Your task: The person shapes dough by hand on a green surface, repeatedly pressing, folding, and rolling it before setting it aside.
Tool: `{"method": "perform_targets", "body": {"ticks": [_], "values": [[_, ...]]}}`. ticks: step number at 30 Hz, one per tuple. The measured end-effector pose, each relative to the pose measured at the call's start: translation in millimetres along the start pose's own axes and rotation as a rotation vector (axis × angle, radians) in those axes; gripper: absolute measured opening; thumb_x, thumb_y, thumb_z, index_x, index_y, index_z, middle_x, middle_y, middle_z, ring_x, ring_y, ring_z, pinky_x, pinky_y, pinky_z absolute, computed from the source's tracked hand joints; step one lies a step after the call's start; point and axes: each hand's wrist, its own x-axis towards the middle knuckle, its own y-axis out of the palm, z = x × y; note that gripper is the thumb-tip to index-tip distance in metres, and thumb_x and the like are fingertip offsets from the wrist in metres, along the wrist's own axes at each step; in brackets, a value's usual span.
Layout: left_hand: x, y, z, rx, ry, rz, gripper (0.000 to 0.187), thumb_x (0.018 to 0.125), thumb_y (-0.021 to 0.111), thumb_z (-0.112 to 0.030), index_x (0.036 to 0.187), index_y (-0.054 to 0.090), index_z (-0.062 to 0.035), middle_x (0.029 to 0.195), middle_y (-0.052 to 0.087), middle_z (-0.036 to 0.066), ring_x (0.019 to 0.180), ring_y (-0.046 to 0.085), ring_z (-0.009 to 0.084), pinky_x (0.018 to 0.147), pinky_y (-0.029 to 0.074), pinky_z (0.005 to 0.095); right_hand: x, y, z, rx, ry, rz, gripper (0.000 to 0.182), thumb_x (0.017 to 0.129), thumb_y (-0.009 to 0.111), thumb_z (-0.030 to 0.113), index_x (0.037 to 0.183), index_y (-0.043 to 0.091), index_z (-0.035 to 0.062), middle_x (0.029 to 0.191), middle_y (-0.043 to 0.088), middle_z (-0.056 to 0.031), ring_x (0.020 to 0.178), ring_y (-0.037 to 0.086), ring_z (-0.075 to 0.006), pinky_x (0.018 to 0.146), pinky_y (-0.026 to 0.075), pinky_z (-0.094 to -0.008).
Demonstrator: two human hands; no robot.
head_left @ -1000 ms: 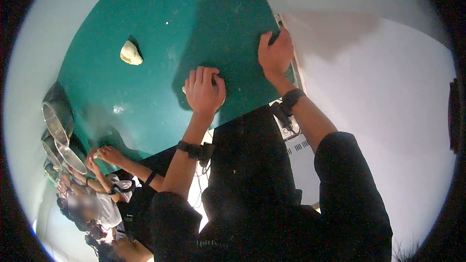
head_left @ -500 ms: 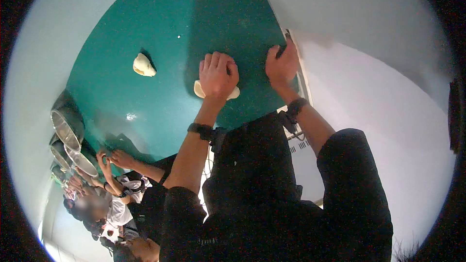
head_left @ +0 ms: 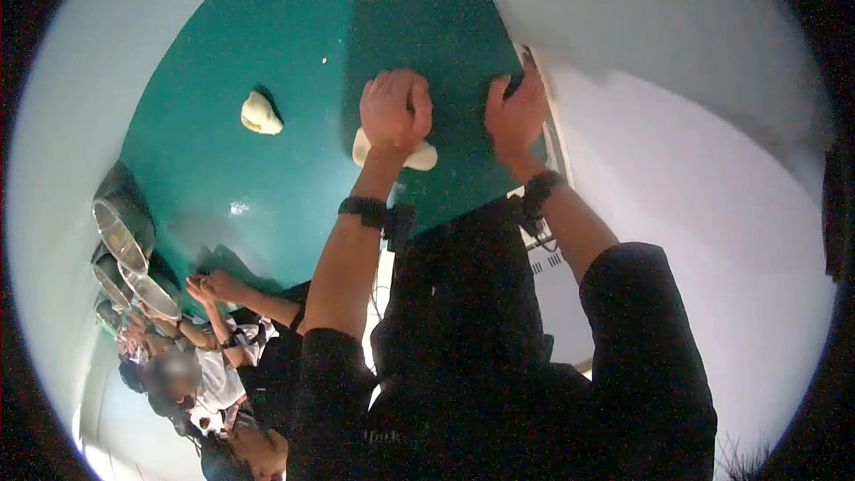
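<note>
Under my left hand (head_left: 392,113) lies a flattened piece of pale dough (head_left: 421,157) on the green table (head_left: 267,240). The palm and heel press on it, and its ends show on both sides of the wrist; the fingers curl forward, with the tips hidden. My right hand (head_left: 518,116) rests at the table's right edge, thumb apart from the fingers, with nothing in it. A second dough lump (head_left: 261,113) sits apart, to the left.
Metal bowls (head_left: 120,236) stand along the table's far left side. At the lower left, co-workers (head_left: 178,379) are at the same table, one with hands (head_left: 214,287) together near the edge. A small white crumb (head_left: 324,61) lies farther up.
My left hand has moved slightly forward over the dough, and more of the dough shows beside the wrist. The nearest co-worker's hands have come together.
</note>
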Motion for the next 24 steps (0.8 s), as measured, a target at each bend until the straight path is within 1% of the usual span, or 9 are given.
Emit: {"method": "perform_targets", "body": {"ticks": [1,4,5,8,11,14,20,23,24], "values": [[-4.6,-3.5,1.7,-0.043,-0.004,-0.016,0.010,0.091,0.061,-0.016,0.084,0.066,-0.0105,0.079,0.067,0.005,0.074,0.062,0.0264,0.069,0.048,0.0397,-4.1,-2.5,1.1,0.011,0.012,0.029,0.052,0.096,0.059,0.034,0.133,0.057,-0.0031,0.121,0.065,-0.0248,0.111,0.063,-0.0440,0.099,0.049,-0.0542],[-17.1,-3.3,9.7,-0.649,-0.523,-0.107,0.020,0.099,0.058,-0.020,0.089,0.069,-0.0071,0.077,0.067,0.004,0.072,0.063,0.0200,0.068,0.049,0.0361,5.7,-3.7,-1.7,0.012,0.019,0.051,0.052,0.096,0.059,0.034,0.132,0.057,-0.0039,0.121,0.065,-0.0250,0.111,0.063,-0.0439,0.098,0.050,-0.0543],[-16.3,-15.9,21.1,-0.743,-0.551,-0.111,0.021,0.102,0.056,-0.019,0.100,0.069,-0.0040,0.083,0.067,0.005,0.074,0.063,0.0161,0.070,0.051,0.0325,4.4,-0.9,-4.1,-0.005,0.010,0.053,0.052,0.096,0.060,0.034,0.131,0.057,-0.0041,0.122,0.065,-0.0252,0.111,0.063,-0.0438,0.098,0.050,-0.0543],[-18.4,-54.8,40.2,-1.056,-0.645,-0.435,0.018,0.103,0.058,-0.017,0.110,0.068,-0.0030,0.091,0.067,0.007,0.080,0.065,0.0181,0.076,0.054,0.0330,-2.3,0.4,-2.9,0.005,-0.007,0.022,0.052,0.096,0.060,0.034,0.130,0.058,-0.0049,0.122,0.065,-0.0257,0.111,0.064,-0.0436,0.097,0.051,-0.0542],[-33.8,-84.0,35.8,-0.338,-0.528,-0.218,0.021,0.103,0.062,-0.019,0.116,0.066,-0.0028,0.094,0.065,0.010,0.088,0.065,0.0195,0.080,0.055,0.0345,0.9,0.2,-5.4,-0.003,-0.006,0.023,0.052,0.095,0.060,0.034,0.129,0.059,-0.0049,0.120,0.067,-0.0256,0.110,0.065,-0.0435,0.096,0.051,-0.0539],[-69.9,-96.9,15.0,0.272,-0.470,0.094,0.028,0.104,0.065,-0.028,0.115,0.067,-0.0026,0.097,0.066,0.012,0.095,0.065,0.0203,0.082,0.055,0.0353,2.4,-0.2,-2.7,-0.013,0.013,0.019,0.051,0.095,0.060,0.035,0.128,0.059,-0.0049,0.118,0.068,-0.0254,0.107,0.066,-0.0435,0.095,0.052,-0.0533],[-86.8,-86.3,-12.1,-0.262,-0.824,-0.051,0.035,0.104,0.067,-0.036,0.105,0.069,-0.0012,0.093,0.070,0.013,0.082,0.065,0.0223,0.076,0.054,0.0362,3.0,-1.9,-0.5,-0.057,-0.016,-0.029,0.050,0.095,0.059,0.035,0.125,0.060,-0.0047,0.114,0.068,-0.0255,0.102,0.067,-0.0439,0.091,0.053,-0.0536],[-88.0,-75.4,-11.2,-0.127,-0.705,-0.053,0.036,0.105,0.066,-0.035,0.096,0.068,-0.0001,0.079,0.067,0.014,0.073,0.065,0.0216,0.068,0.053,0.0390,5.0,-12.3,4.6,-0.001,0.019,0.047,0.049,0.095,0.059,0.034,0.124,0.060,-0.0044,0.112,0.068,-0.0252,0.102,0.067,-0.0442,0.090,0.053,-0.0541],[-87.6,-71.5,-10.8,-0.118,-0.717,-0.006,0.037,0.105,0.065,-0.035,0.093,0.067,-0.0005,0.077,0.066,0.015,0.071,0.066,0.0238,0.066,0.052,0.0402,5.0,-14.9,5.8,0.025,0.034,0.080,0.049,0.094,0.059,0.034,0.124,0.059,-0.0043,0.111,0.068,-0.0251,0.102,0.066,-0.0444,0.090,0.053,-0.0542]]}}
